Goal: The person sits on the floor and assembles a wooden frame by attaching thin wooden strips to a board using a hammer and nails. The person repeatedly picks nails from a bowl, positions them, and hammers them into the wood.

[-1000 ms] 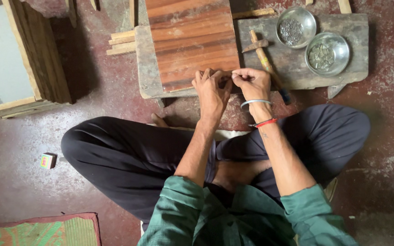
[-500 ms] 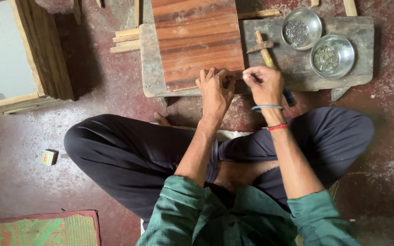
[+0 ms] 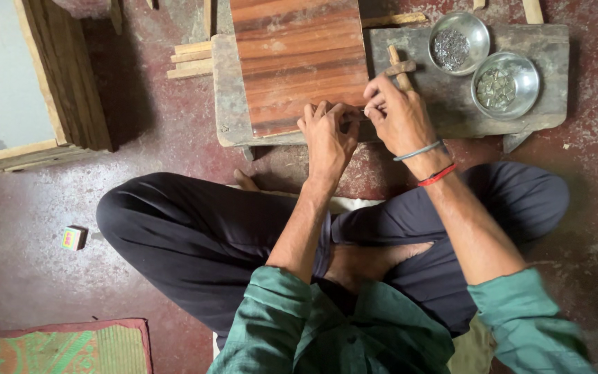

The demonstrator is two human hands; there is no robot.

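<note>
Left hand (image 3: 328, 131) lies knuckles-up at the near right corner of the board (image 3: 299, 62), fingers curled together and pressed on its lower edge. Right hand (image 3: 397, 114) sits just beside it, thumb and fingertips pinched on something small where the two hands meet; what it is cannot be told. Two bands, one grey and one red, circle the right wrist.

Board: reddish-brown striped wood, upper centre of frame, lying flat on a grey slab (image 3: 451, 111) that stretches toward the upper right. Its near edge is just short of the slab's near edge; its right edge leaves bare slab beyond it.

Hammer (image 3: 399, 69), wooden-handled, lies on that bare strip, just above the right hand and touching its fingers or nearly so. Two round metal bowls stand at the slab's right end: the upper bowl (image 3: 459, 41) holds dark small pieces, the lower bowl (image 3: 506, 84) greenish-grey ones. They sit close together, well apart from the hands.

Package: one small box (image 3: 73, 237), yellow, green and red, on the red floor at left centre, alone and well apart from the work.

Wooden frame (image 3: 64, 76) with a pale panel fills the upper left. Loose sticks (image 3: 192, 59) lie against the slab's left end. Woven mat (image 3: 57, 346) shows at lower left. Open floor lies between frame, box and the crossed legs.
</note>
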